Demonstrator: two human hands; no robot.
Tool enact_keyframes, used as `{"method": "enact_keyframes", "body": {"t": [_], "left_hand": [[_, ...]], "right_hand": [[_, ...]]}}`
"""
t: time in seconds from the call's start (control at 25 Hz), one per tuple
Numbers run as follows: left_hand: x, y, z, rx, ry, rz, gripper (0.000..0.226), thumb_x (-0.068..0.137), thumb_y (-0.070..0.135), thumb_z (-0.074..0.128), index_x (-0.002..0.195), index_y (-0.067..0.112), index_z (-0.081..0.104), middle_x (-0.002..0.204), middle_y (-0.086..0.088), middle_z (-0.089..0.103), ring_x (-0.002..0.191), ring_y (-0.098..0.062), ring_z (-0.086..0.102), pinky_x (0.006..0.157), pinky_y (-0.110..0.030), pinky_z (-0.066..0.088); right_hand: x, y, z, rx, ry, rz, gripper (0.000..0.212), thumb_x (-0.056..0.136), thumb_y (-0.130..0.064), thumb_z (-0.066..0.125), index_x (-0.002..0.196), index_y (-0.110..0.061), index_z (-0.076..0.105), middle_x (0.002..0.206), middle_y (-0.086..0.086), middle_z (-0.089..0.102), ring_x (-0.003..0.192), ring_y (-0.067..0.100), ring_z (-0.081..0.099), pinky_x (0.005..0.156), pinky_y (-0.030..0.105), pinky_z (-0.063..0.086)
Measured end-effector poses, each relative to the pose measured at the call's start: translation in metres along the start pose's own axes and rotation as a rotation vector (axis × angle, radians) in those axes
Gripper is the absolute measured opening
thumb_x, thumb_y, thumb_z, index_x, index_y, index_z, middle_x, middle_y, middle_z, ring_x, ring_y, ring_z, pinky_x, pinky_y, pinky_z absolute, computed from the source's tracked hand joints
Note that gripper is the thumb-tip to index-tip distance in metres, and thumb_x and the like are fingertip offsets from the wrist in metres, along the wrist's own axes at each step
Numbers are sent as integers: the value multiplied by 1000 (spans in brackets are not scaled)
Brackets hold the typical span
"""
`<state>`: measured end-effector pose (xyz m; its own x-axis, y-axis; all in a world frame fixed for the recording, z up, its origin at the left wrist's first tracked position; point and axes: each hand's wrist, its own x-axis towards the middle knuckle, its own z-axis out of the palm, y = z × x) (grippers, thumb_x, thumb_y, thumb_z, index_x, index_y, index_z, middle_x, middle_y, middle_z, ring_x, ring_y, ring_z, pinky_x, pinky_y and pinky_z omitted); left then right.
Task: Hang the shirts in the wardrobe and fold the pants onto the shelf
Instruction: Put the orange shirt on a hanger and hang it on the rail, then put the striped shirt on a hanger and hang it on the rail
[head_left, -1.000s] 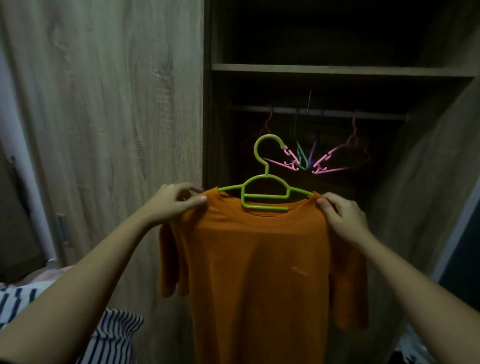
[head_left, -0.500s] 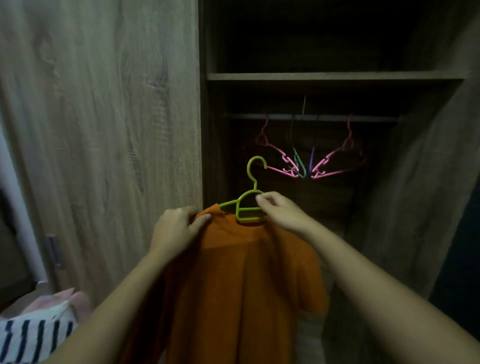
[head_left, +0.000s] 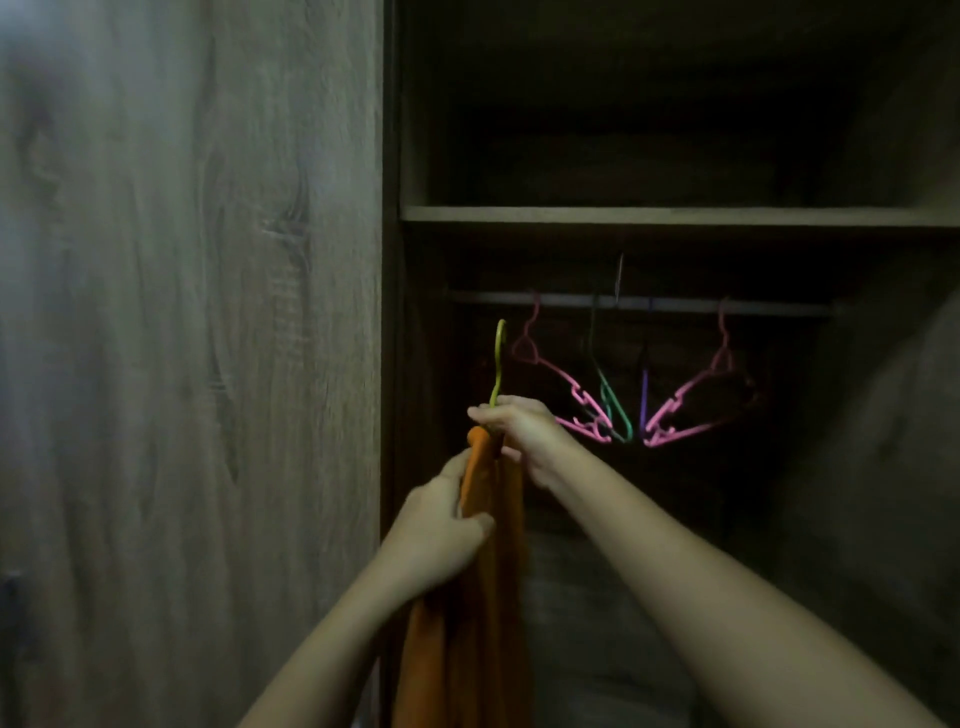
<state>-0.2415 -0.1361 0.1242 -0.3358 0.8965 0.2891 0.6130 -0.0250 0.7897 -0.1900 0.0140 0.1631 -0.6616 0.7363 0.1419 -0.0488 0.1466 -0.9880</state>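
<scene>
We saw the orange shirt held up in front of the open wardrobe, close to the left edge of its opening. It hung edge-on to us as a narrow drape of cloth that ran down out of the picture. The shirt sat on a yellow-green hanger. Only the hook and neck of that hanger showed, standing upright above the cloth.

The right hand was curled round the base of the hook, with the top of the shirt gathered under its fingers. The left hand was lower down and gripped the hanging fabric from the left side, its thumb lying across the cloth. Both forearms reached in from the bottom of the view.

The hook's tip stood just below the line of the rail, near the rail's left end, and was not over it. Four bare hangers hung on that rail. The left pink hanger was just beside the hook. Next came a dark green hanger and a purple hanger close together near the middle, then the right pink hanger. Above the rail ran a wooden shelf, and the space over it was too dark for us to read. A wood-grain door filled the left half of the view.
</scene>
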Motion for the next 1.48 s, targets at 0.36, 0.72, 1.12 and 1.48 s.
{"method": "enact_keyframes", "body": {"t": [0.36, 0.72, 1.12, 1.48], "left_hand": [[140, -6, -10, -150, 49, 100, 72, 83, 11, 57, 145, 32, 26, 83, -11, 55, 63, -15, 57, 61, -23, 49], [197, -29, 9, -179, 70, 37, 57, 84, 3, 54, 129, 35, 39, 74, 1, 54, 56, -6, 55, 59, -23, 48], [134, -31, 13, 120, 69, -38, 94, 89, 41, 58, 149, 19, -11, 159, -1, -5, 145, -20, 11, 118, -37, 18], [-74, -129, -21, 186, -53, -143, 82, 93, 30, 55, 150, 15, -1, 159, -1, 6, 144, -12, 12, 112, -21, 14]], "right_hand": [[114, -52, -14, -20, 21, -53, 17, 88, -13, 52, 102, -10, 62, 78, 2, 60, 75, 14, 57, 80, 30, 46], [169, -41, -18, -190, 16, 100, 26, 93, -16, 40, 69, -12, 49, 67, 5, 47, 60, 16, 44, 52, 25, 35], [110, -48, -7, -198, 153, -99, 36, 92, -11, 43, 128, -6, 48, 100, 10, 59, 76, 15, 55, 54, 22, 39], [-26, 98, 108, -113, 348, -79, 35, 92, -8, 48, 125, -19, 52, 128, 2, 53, 114, 17, 53, 92, 28, 42]]}}
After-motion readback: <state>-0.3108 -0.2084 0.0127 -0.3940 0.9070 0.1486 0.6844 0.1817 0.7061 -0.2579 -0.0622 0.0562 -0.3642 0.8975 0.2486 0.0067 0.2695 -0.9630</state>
